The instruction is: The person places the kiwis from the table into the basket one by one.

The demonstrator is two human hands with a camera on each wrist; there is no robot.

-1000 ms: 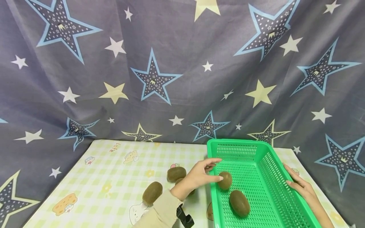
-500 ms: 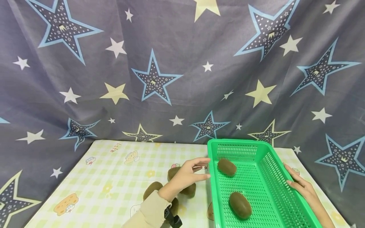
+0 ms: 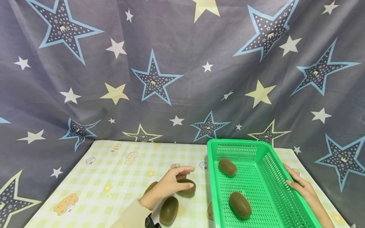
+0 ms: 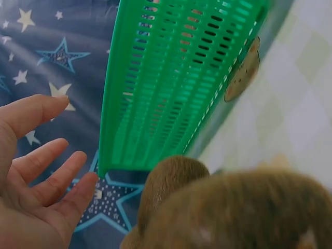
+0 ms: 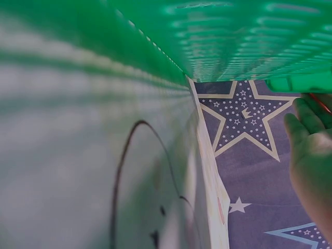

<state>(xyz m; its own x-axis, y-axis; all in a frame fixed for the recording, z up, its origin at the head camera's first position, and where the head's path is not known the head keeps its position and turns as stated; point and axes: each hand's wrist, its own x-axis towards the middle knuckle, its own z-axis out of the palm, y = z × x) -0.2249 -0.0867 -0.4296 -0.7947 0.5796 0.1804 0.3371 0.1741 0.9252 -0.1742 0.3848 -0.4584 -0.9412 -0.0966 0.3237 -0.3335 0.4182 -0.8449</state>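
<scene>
A green perforated plastic basket (image 3: pixel 214 193) stands at the right of the table. Inside it are a kiwi (image 3: pixel 228 167) near the far left corner and a second kiwi (image 3: pixel 240 205) closer to me. My right hand (image 3: pixel 303 187) holds the basket's right rim, thumb on top and fingers along the outside. Left of the basket, my left hand (image 3: pixel 168 183) hovers over the loose kiwis, fingers spread and holding nothing in the left wrist view. Near it lie one kiwi (image 3: pixel 169 210), another kiwi (image 3: pixel 188 190) partly under the hand, and a kiwi (image 3: pixel 150 186) mostly covered by the forearm.
A checked cloth with printed cartoon figures (image 3: pixel 114 171) covers the table. Behind it hangs a dark star-patterned curtain (image 3: pixel 176 88). The basket's left wall (image 4: pixel 161 104) rises beside the loose kiwis.
My left hand has let go of the kiwi in the basket and moved left, back over the table. That kiwi has rolled over towards the far end. The right hand stays put.
</scene>
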